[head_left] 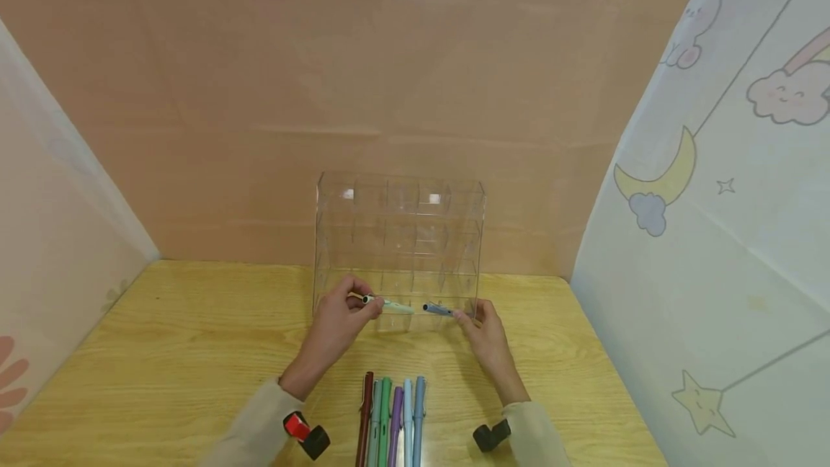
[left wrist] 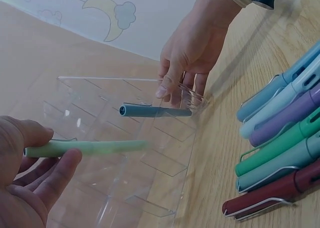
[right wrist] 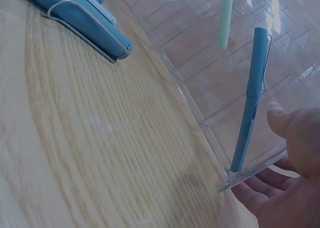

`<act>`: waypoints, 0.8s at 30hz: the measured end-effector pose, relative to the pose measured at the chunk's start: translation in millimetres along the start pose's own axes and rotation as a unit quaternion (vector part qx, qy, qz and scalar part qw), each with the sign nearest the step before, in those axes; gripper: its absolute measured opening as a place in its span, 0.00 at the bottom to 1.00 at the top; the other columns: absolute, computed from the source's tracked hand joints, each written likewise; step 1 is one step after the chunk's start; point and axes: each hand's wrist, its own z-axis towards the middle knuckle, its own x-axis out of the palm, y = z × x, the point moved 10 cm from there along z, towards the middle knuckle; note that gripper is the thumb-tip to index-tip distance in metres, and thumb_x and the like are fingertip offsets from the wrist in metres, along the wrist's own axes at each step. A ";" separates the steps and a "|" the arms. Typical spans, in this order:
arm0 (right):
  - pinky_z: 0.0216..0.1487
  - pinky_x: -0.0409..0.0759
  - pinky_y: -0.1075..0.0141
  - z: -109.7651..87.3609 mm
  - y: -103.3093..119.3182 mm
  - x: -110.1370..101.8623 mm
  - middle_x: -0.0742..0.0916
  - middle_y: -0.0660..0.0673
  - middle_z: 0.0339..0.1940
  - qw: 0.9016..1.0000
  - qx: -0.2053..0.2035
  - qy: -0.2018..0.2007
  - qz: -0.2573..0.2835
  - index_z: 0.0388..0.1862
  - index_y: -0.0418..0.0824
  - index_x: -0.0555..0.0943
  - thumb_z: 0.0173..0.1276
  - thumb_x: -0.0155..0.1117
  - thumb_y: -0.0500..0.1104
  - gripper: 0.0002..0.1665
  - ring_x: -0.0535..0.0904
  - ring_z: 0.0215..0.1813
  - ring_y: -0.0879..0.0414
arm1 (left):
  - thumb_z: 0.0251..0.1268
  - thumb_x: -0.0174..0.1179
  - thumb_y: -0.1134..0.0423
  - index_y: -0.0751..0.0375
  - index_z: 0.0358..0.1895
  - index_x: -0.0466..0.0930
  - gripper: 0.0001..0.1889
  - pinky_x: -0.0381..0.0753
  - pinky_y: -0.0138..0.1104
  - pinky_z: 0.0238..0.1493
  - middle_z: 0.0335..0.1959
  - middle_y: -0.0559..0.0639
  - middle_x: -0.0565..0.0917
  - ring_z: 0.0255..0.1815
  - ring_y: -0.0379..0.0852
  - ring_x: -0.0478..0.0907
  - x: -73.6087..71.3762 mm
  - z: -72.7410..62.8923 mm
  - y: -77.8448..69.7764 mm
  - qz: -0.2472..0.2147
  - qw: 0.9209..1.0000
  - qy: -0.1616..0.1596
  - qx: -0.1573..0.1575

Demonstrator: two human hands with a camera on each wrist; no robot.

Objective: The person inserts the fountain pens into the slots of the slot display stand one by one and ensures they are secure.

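From the fingers of the left hand (head_left: 340,314), which pinch a slender pale-green pen (left wrist: 95,148), a transparent plastic rack (head_left: 398,254) stands just beyond. The right hand (head_left: 491,341) has loose fingers just beside a slender blue pen (right wrist: 251,88) inside it.

Wood-grain tbl (head_left: 194,352) w/ clear rack (head_left: 398,240) twd back & 6 pens (head_left: 395,420) in row nr front.

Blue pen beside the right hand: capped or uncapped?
Capped: in the right wrist view, the blue pen has its clipped cap seated against the barrel, with no nib showing.
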 end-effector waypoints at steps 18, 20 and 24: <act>0.74 0.77 0.38 0.5 -4.9 -0.2 0.75 0.27 0.76 1.000 0.010 0.001 -0.004 0.76 0.32 0.65 0.81 0.64 0.56 0.39 0.71 0.78 0.27 | 0.74 0.69 0.58 0.57 0.49 0.78 0.11 0.83 0.35 0.41 0.44 0.53 0.87 0.44 0.45 0.87 11.0 8.0 10.5 0.036 0.999 -0.003 -0.001; 0.73 0.77 0.38 0.2 -5.5 -0.5 0.75 0.27 0.76 1.000 0.014 -0.001 -0.004 0.76 0.32 0.65 0.81 0.64 0.55 0.38 0.71 0.79 0.26 | 0.74 0.69 0.58 0.57 0.48 0.79 0.11 0.85 0.35 0.42 0.45 0.52 0.86 0.45 0.44 0.85 11.6 9.3 10.6 0.057 0.998 -0.011 0.001; 0.72 0.78 0.38 -0.1 -5.6 0.1 0.75 0.27 0.77 1.000 0.016 -0.001 -0.002 0.76 0.32 0.65 0.81 0.64 0.53 0.38 0.70 0.79 0.26 | 0.73 0.70 0.59 0.56 0.47 0.80 0.10 0.86 0.37 0.44 0.45 0.51 0.85 0.45 0.45 0.83 12.9 10.9 11.5 0.079 0.997 -0.020 0.004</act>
